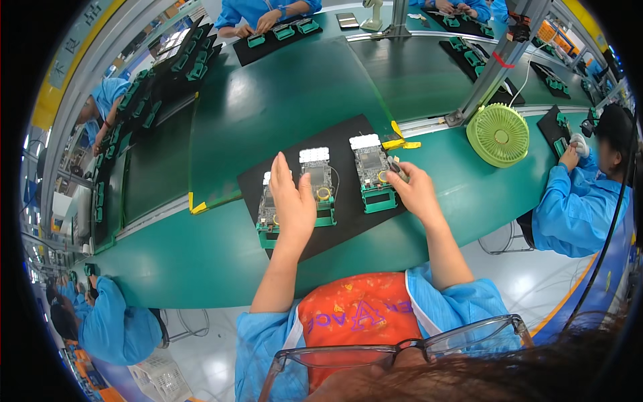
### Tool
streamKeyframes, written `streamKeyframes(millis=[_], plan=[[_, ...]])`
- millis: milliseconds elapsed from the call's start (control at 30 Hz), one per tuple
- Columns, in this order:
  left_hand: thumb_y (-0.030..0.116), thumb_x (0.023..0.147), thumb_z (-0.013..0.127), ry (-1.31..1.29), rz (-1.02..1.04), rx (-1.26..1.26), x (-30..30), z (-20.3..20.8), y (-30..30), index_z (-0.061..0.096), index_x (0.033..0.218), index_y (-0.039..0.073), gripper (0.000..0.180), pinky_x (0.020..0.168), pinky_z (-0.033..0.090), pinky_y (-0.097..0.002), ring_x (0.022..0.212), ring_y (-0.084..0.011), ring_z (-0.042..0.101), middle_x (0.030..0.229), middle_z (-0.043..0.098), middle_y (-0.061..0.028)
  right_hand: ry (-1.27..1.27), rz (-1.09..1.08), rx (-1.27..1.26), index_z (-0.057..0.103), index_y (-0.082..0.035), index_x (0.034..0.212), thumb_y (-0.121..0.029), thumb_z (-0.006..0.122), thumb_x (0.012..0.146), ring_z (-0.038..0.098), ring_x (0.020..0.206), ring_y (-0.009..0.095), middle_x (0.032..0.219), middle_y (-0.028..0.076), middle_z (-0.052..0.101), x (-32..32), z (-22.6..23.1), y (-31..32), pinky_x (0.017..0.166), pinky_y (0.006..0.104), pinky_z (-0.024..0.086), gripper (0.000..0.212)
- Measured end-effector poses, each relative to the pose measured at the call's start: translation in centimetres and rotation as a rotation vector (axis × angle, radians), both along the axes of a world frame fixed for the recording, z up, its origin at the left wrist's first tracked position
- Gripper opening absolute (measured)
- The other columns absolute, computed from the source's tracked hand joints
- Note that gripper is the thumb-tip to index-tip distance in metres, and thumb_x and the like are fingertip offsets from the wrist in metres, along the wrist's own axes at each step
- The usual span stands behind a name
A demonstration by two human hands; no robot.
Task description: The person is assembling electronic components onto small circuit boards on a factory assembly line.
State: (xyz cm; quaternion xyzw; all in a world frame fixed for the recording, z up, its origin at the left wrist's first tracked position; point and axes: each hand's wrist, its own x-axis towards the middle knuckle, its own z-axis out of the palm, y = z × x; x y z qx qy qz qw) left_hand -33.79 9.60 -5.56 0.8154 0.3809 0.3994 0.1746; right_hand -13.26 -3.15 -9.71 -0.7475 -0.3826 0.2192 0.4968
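Note:
Three bare circuit boards in green holders lie on a black mat (348,234). My left hand (295,204) is held over the left board (266,209), its fingers straight and thumb apart, covering part of that board. Close beside its thumb is the middle board (317,175), with white pads at the top, a yellow ring and a thin wire. My right hand (416,191) is at the right edge of the right board (369,161), thumb and finger pinched on a small grey part (398,169) whose kind I cannot make out.
A green round fan (497,136) stands to the right, near a metal post (492,74). Yellow tape (402,143) marks the green table (201,261) beyond the mat. Co-workers in blue sit at the right (579,194), lower left (120,321) and across the table.

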Motion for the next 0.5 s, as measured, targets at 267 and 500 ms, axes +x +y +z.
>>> streamKeyframes(millis=[267,500], plan=[[0.01,0.096,0.053,-0.45,-0.415,-1.029,4.2,-1.2,-3.7,0.006,0.147,-0.005,0.072,0.107,0.034,-0.0354,0.13,-0.0295,0.04,0.144,0.032,-0.0263,0.628,0.235,0.178,0.061,-0.001,0.092,-0.014,0.067,0.086,0.045,0.068,0.002,0.075,-0.005,0.054,-1.1,-0.6,-0.4,0.06,0.0205,0.037,0.015],[-0.003,0.091,0.052,-0.621,-0.505,-1.125,4.1,-1.3,-3.1,0.046,0.123,-0.008,0.033,0.086,0.046,-0.0268,0.098,-0.0144,0.059,0.109,0.061,-0.0126,0.784,0.187,0.366,0.058,-0.003,0.096,-0.009,0.062,0.09,0.048,0.062,0.002,0.082,-0.001,0.06,-1.8,0.7,-2.1,0.054,0.0189,0.038,0.01]])
